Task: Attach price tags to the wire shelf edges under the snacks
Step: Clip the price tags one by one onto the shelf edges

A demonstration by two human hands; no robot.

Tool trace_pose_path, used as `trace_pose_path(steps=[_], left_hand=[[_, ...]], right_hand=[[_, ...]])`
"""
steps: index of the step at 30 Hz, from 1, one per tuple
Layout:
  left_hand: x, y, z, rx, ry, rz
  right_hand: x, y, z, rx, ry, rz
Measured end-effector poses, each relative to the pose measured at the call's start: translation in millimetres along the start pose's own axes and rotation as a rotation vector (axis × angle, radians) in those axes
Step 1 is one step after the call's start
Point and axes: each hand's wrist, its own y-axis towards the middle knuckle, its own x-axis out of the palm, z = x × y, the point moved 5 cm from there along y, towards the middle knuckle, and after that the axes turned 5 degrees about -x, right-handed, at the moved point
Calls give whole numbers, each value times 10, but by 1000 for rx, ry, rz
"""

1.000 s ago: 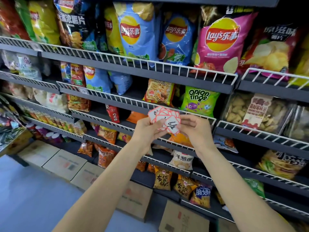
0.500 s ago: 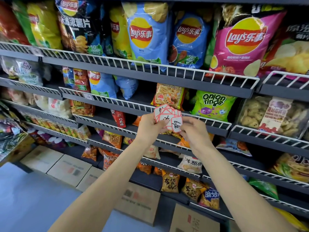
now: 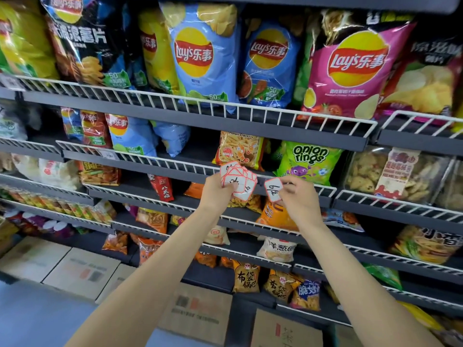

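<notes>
- I see the wire shelf (image 3: 175, 101) rows, full of snack bags, with the onion rings bag (image 3: 309, 160) just right of my hands.
- My left hand (image 3: 216, 191) grips the fanned stack of price tags (image 3: 238, 179) in front of the shelf rail.
- My right hand (image 3: 299, 196) pinches a single price tag (image 3: 273, 189), just apart from the stack, below the onion rings bag.

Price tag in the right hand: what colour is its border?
Red border on white, dark handwriting; the head view shows the price tag pinched by the right hand.
</notes>
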Motion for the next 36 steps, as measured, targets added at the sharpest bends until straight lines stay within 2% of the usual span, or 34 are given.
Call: trace_pose_path(steps=[4,7,9,13,16,20,23,30,36], left_hand=[[193,183,102,88,361,-105],[319,284,136,140,510,-133],[384,328,126,117,429,-153],[479,283,85,-59,-46,-235],[509,252,68,-109,-216,-254],[523,243,66,-125,-272,-243],[545,225,99,-101,-270,-260],[516,220,83,-122,-390,-314],[471,222,108,-122,-387,-279]], right_hand=[[-151,143,1,-140,-257,30],[-204,237,29,-169,-295,36],[-221,288,83,-140,-267,34],[-210,329,121,-158,-312,21],[-154,338,125,-82,-195,0],[-61,349,164,56,-27,-25],[-11,336,149,39,-47,-35],[33,330,203,145,165,-79],[47,295,138,198,312,-142]])
